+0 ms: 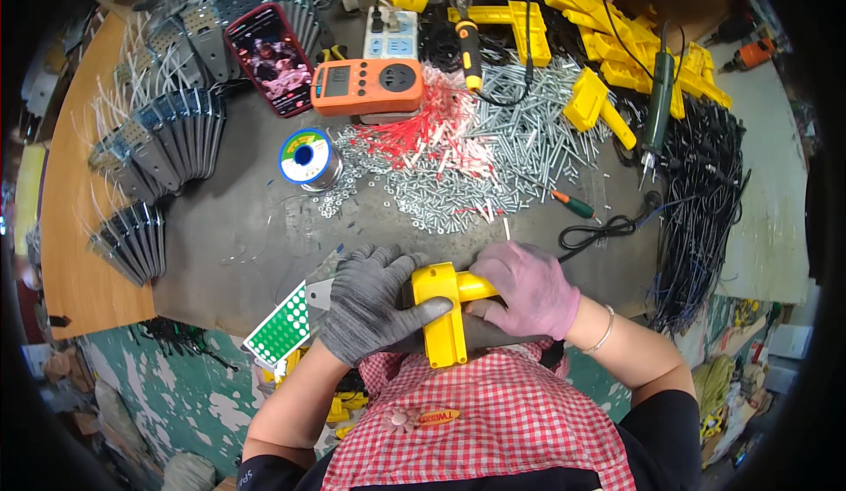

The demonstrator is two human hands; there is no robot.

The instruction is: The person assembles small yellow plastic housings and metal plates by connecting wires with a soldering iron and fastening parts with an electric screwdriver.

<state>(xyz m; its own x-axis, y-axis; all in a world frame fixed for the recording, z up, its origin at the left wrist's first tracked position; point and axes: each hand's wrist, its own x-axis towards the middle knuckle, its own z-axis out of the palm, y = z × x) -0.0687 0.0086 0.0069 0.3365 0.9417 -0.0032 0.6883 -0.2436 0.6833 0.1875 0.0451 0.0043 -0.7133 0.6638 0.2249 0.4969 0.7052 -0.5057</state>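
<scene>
A yellow plastic tool housing [443, 332], T-shaped, is held between my hands at the table's near edge. My left hand [370, 301], in a grey knit glove, is closed around its left side, with the thumb pressed on its face. My right hand [529, 288], in a pink glove, is wrapped around the housing's short yellow arm that points right. Beside my left hand lies a green sheet with white round stickers [280, 325], sticking out past the table edge. A small metal plate [319, 295] shows between the sheet and my left glove; whether the glove touches it I cannot tell.
Behind my hands spreads a heap of screws [520, 130] with red and white sleeves. A solder spool [307, 160], orange meter [368, 85] and phone [271, 59] stand left of it. Metal plates with wires [167, 138] line the left. Black cables [701, 200] hang right, near a green screwdriver [656, 103].
</scene>
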